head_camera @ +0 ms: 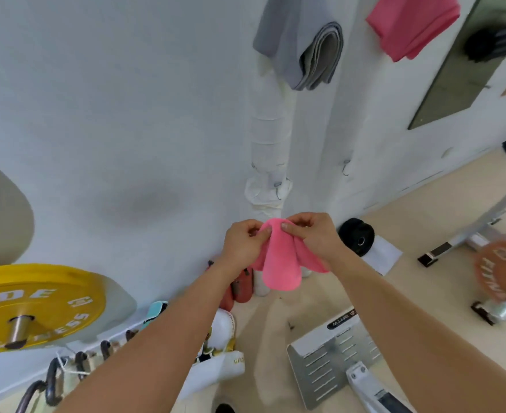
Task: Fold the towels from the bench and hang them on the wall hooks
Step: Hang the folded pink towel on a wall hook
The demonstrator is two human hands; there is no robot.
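pink hanging towel point(412, 25) cropped at top; orange plate point(499, 269) blurred

Pink towel point(281, 260): soft, matt, fleecy cloth. Grey towel point(302, 52): matt woven cloth. Wall point(126, 114): matt painted plaster. Yellow weight plate point(37, 305): smooth, slightly glossy. Wall hook point(346, 168): thin metal wire.

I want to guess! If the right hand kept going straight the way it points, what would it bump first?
Probably the left hand: the right hand points across the pink towel toward it. Depth is unclear.
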